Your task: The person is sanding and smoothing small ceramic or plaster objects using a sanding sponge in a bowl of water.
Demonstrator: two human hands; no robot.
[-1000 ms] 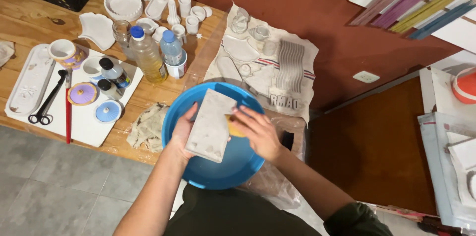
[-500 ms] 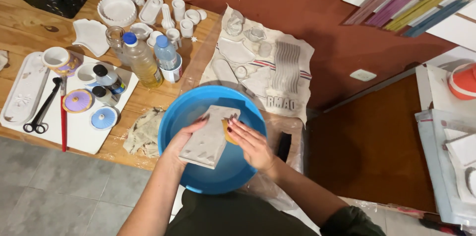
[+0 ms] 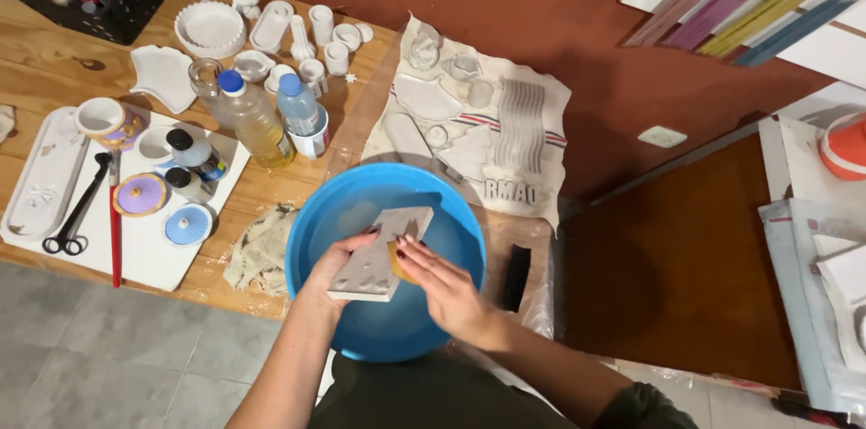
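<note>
My left hand [image 3: 332, 268] grips a flat white rectangular ceramic slab [image 3: 382, 251] by its lower left edge, tilted over a round blue basin [image 3: 361, 339] with water in it. My right hand [image 3: 444, 286] presses a small yellow sponge [image 3: 397, 259] against the slab's right edge; most of the sponge is hidden under the fingers. The basin sits at the front edge of a wooden table [image 3: 54, 68].
Left of the basin lie a crumpled rag [image 3: 257, 253], two plastic bottles [image 3: 262, 127], a white board [image 3: 144, 253] with small jars, scissors [image 3: 77, 212] and a red tool. White ceramic pieces [image 3: 209, 28] stand behind. A cloth [image 3: 519, 127] holds more pieces. A black sponge [image 3: 516, 276] lies right.
My view has shifted slightly. The slab has tilted and moved a little within the basin while my right hand rubs the sponge along its right edge.
</note>
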